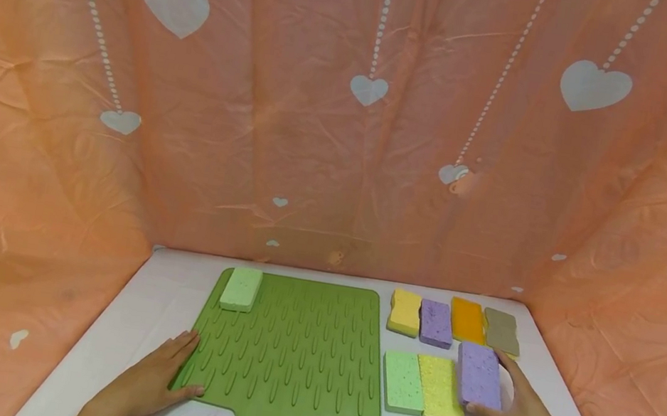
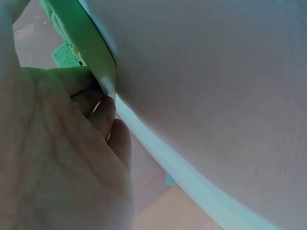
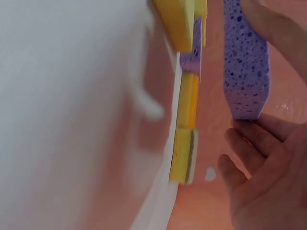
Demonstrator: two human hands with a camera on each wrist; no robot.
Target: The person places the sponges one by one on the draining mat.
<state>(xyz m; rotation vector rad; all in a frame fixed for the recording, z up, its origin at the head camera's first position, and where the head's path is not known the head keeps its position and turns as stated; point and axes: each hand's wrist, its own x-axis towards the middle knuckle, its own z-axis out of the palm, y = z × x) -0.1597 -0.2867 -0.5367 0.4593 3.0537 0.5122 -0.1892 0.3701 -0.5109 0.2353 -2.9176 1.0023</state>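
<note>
My right hand holds a purple sponge between thumb and fingers. In the right wrist view that sponge is raised above the table, apart from the other sponges. My left hand rests at the left edge of a green ridged mat, its thumb by the near left corner. Seen from the left wrist, the fingers touch the mat's rim. A light green sponge lies on the mat's far left corner.
Right of the mat lie a green sponge and a yellow sponge side by side. Behind them is a row: a yellow sponge, a purple one, an orange one and a grey-topped one. A heart-patterned curtain surrounds the white table.
</note>
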